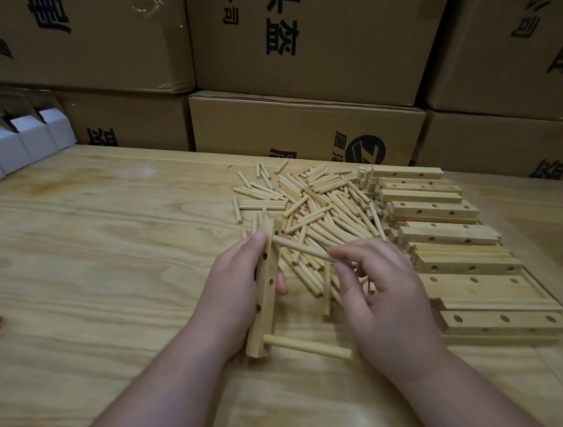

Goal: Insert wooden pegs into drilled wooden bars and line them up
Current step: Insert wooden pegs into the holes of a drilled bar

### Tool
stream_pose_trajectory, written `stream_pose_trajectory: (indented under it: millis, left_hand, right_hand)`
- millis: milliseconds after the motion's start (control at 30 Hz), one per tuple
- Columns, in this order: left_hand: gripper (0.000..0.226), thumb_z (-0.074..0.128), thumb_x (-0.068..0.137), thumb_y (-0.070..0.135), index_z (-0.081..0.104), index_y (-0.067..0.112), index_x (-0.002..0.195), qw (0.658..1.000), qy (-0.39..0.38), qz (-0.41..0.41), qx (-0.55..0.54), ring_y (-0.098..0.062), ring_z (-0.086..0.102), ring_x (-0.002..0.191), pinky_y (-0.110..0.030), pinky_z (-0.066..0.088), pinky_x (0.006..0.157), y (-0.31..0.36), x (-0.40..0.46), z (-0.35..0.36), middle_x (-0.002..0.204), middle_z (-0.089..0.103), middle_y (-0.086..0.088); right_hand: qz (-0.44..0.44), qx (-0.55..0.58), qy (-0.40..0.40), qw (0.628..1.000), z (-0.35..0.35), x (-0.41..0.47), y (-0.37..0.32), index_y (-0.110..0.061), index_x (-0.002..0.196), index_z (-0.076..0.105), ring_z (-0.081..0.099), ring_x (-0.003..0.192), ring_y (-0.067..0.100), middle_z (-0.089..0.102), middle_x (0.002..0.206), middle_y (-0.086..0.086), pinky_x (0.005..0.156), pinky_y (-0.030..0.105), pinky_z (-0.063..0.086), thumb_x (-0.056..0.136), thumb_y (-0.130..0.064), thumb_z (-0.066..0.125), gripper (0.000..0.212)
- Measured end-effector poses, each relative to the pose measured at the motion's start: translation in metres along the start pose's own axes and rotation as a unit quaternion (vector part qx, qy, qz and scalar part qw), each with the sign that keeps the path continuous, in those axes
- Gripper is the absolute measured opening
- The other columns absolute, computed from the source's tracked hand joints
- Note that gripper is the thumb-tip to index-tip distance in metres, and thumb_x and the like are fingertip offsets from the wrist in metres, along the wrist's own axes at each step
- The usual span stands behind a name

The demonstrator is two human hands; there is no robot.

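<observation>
Now I grip the drilled bar (265,287) in my left hand (233,289), holes facing right; one seated peg (309,346) juts from its near end, and my right hand (383,293) pinches another peg (304,248) at its far hole.

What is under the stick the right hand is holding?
Under the held peg lies the pile of loose pegs on the table. The right hand covers some of the pile.

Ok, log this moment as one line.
left hand: holds drilled bar upright | near-end peg: seated | right hand: second peg at far-end hole
</observation>
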State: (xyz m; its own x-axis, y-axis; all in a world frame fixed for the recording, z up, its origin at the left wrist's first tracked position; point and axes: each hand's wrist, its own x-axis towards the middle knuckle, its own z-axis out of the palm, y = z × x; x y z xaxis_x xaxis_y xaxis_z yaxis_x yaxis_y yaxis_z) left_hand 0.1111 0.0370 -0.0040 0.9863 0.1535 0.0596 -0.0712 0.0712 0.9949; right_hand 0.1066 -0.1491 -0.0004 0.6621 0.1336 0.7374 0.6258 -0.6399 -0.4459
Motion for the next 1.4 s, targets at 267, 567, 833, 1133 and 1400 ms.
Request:
stream_pose_trajectory:
  millis: [267,567,833,1133,1400]
  left_hand:
    - [0.042,0.044,0.106,0.042,0.079,0.026,0.089,1.0,-0.029,0.005,-0.008,-0.008,0.049,0.043,-0.017,0.039,0.043,0.005,-0.004,0.002,0.058,0.063,-0.006]
    - [0.044,0.043,0.106,0.037,0.077,0.02,0.083,0.998,-0.029,-0.01,-0.049,-0.015,0.049,0.042,-0.023,0.042,0.042,0.006,-0.003,0.001,0.059,0.063,-0.009]
    - [0.04,0.048,0.089,0.052,0.076,0.023,0.083,0.999,-0.044,0.019,-0.001,-0.015,0.05,0.049,-0.027,0.043,0.047,0.005,-0.004,0.001,0.06,0.063,-0.006]
    - [0.047,0.037,0.095,0.066,0.063,0.037,0.069,0.997,-0.017,0.048,0.05,-0.006,0.055,0.045,-0.014,0.042,0.045,0.004,-0.006,0.004,0.051,0.058,0.002]
    - [0.048,0.032,0.1,0.068,0.061,0.043,0.072,0.992,-0.042,0.033,0.113,-0.005,0.059,0.049,-0.014,0.042,0.049,-0.003,-0.004,0.001,0.053,0.062,0.002]
  right_hand:
    - [0.02,0.022,-0.004,1.0,0.0,0.0,-0.001,-0.018,0.111,0.072,0.058,0.097,0.011,0.063,0.096,-0.01,0.087,0.017,0.041,0.095,-0.018,0.056,0.023]
    - [0.037,0.024,-0.01,0.999,0.002,0.002,-0.001,-0.018,0.11,0.071,0.055,0.099,0.002,0.058,0.097,-0.015,0.086,0.009,0.037,0.095,-0.017,0.052,0.024]
    - [0.015,0.065,0.001,0.998,0.001,0.002,-0.002,-0.017,0.108,0.072,0.055,0.088,0.007,0.054,0.091,-0.008,0.078,0.018,0.045,0.091,-0.021,0.064,0.019]
    - [-0.062,0.034,-0.019,0.997,-0.003,0.006,-0.01,-0.01,0.11,0.074,0.053,0.076,0.009,0.055,0.081,-0.005,0.071,0.017,0.041,0.094,-0.025,0.062,0.025]
    - [0.038,0.041,-0.067,0.996,-0.011,0.012,-0.007,-0.019,0.104,0.075,0.056,0.076,0.001,0.058,0.082,-0.016,0.065,0.007,0.037,0.094,-0.026,0.063,0.017]
